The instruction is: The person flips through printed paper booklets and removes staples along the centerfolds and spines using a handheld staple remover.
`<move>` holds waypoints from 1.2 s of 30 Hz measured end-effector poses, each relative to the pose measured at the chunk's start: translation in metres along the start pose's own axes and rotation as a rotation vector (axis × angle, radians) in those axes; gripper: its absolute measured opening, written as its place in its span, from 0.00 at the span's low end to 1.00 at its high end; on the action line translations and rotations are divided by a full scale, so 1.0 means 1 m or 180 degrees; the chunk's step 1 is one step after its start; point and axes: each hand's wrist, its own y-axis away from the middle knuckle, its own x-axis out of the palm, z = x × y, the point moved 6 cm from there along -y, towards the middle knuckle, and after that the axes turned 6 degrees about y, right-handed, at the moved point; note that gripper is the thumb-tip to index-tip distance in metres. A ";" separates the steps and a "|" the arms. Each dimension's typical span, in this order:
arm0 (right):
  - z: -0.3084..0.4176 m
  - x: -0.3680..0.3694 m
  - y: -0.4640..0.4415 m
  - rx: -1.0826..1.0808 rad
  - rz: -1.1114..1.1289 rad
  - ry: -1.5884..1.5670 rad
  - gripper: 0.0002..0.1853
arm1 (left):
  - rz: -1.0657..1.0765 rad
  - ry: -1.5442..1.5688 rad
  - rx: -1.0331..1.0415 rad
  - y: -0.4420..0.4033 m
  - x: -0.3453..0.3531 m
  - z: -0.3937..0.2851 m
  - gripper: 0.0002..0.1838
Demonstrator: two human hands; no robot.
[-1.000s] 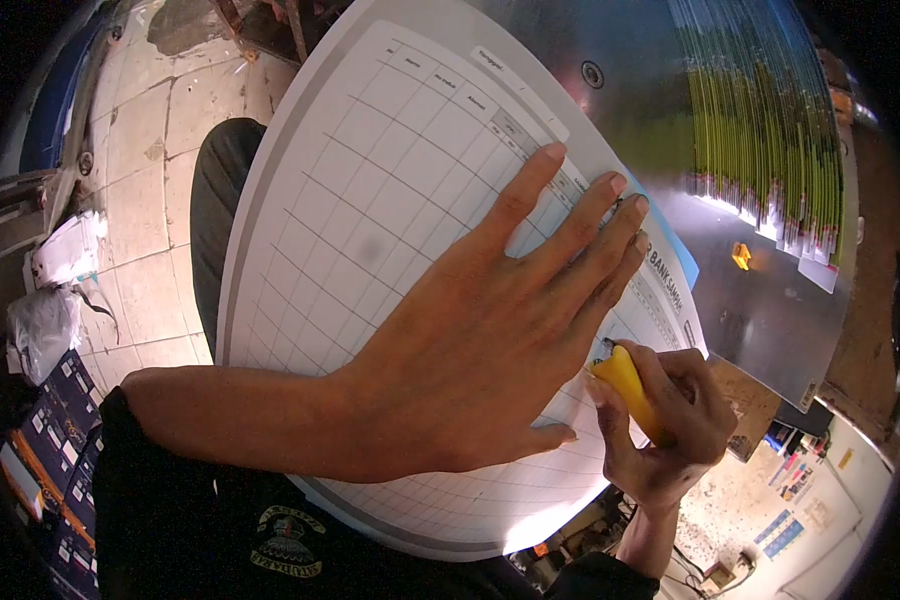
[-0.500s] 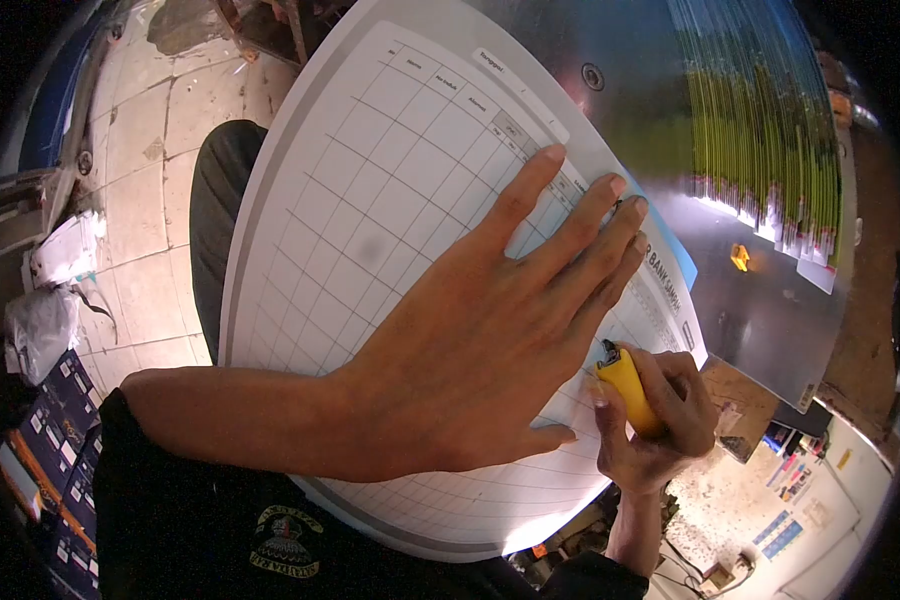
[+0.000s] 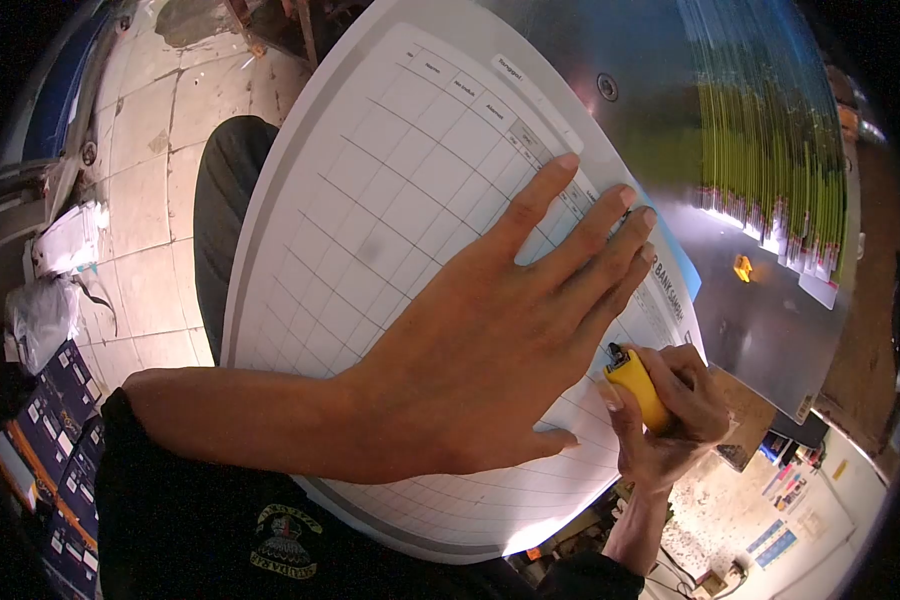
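A large white printed sheet (image 3: 400,170) with a grid table and a grey border lies under my hands, bulging in the wide view. My left hand (image 3: 490,330) rests flat on it, palm down with fingers stretched out over the printed header. At the sheet's right edge, my right hand (image 3: 675,410) is closed round a yellow lighter (image 3: 638,390), its metal head pointing up and to the left. The lighter is close to the sheet's surface; whether it touches is hard to tell. A strip of blue (image 3: 678,258) shows along the sheet's far edge.
A shiny metal tabletop (image 3: 660,120) extends beyond the sheet. On it are a row of green-and-blue printed strips (image 3: 770,160) and a small orange-yellow object (image 3: 742,268). Dark boxes (image 3: 50,440) and a plastic bag (image 3: 42,320) sit at the left on the tiled floor (image 3: 150,200).
My right hand with the lighter has shifted slightly right and down. My left hand stays flat on the sheet. The view has moved a little.
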 end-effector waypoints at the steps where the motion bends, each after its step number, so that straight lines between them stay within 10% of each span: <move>1: -0.002 -0.001 0.001 0.0000 -0.0022 -0.0008 0.22 | 0.0002 -0.0017 -0.0006 0.000 0.000 0.000 0.62; 36: -0.002 -0.006 -0.009 -0.0181 0.0238 -0.0047 0.22 | -0.0008 -0.0017 -0.0075 -0.001 -0.001 -0.001 0.63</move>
